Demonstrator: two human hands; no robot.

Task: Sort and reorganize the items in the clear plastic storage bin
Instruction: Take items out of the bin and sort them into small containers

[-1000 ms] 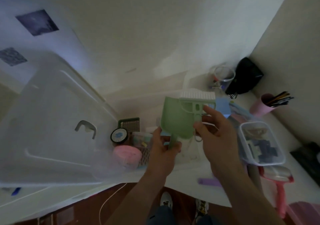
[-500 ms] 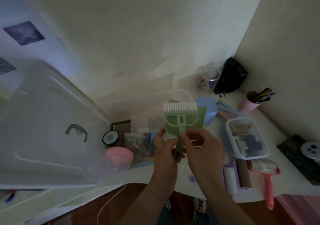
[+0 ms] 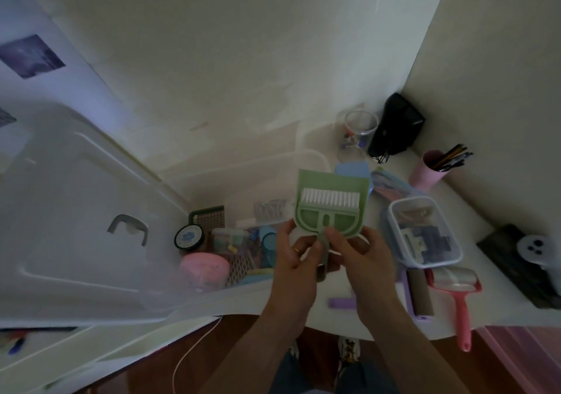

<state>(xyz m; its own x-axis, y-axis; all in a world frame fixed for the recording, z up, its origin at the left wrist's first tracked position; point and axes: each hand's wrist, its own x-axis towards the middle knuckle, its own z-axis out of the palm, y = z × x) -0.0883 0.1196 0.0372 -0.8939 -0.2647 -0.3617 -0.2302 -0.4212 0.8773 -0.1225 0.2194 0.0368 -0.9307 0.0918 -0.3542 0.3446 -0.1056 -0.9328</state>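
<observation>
A green mini dustpan (image 3: 331,181) with a white-bristled green brush (image 3: 329,208) clipped against it is held upright above the clear storage bin (image 3: 315,158). My left hand (image 3: 296,252) and my right hand (image 3: 364,252) both grip its handle end from below. Inside the bin lie a pink round container (image 3: 204,267), a black round tin (image 3: 189,236), a green grid tray (image 3: 208,219), a clear box of clips (image 3: 271,210) and several small pastel items. The bin's clear lid (image 3: 76,226) leans at the left.
On the white table to the right stand a clear lidded box (image 3: 425,235), a pink lint roller (image 3: 455,287), a purple roller (image 3: 420,296), a pink pencil cup (image 3: 428,169), a clear cup (image 3: 359,129), a black object (image 3: 394,126) and a dark book (image 3: 522,260). Walls close off the back and right.
The dustpan, earlier tilted with the brush being fitted, now faces me flat with the brush seated on it. Both hands have closed together on the handle.
</observation>
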